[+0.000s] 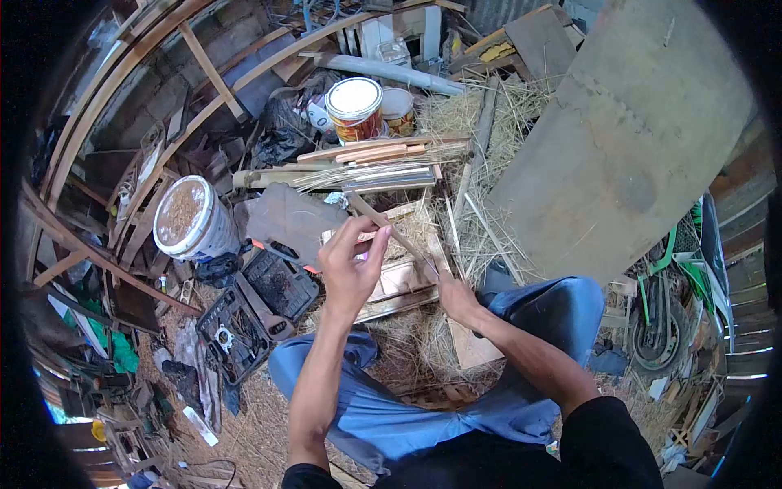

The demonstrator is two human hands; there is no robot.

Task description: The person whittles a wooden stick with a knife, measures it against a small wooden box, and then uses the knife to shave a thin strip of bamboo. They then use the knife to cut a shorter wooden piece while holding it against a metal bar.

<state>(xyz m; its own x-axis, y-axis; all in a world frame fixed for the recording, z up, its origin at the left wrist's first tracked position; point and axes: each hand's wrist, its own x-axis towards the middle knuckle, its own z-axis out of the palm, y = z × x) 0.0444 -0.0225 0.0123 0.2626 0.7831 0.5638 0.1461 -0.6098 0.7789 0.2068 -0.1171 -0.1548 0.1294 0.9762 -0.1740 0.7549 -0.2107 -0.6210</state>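
My left hand (pixel 353 259) pinches a thin wooden strip (pixel 401 237) between thumb and fingers, a little above a low wooden frame (pixel 383 306). The strip slants from upper left down to the right. My right hand (pixel 458 297) is closed at the lower right end of the strip, around something mostly hidden, perhaps a blade or tool handle. Straw and shavings lie in and around the frame between my knees. A flat board (pixel 474 346) rests below my right hand.
An open black tool case (pixel 232 322) lies at left, beside a white bucket of shavings (pixel 186 218). Beyond the frame are stacked wood strips (pixel 383 155) and a lidded paint bucket (pixel 355 110). A large panel (pixel 619 138) leans at right, near a wheel (pixel 654 334).
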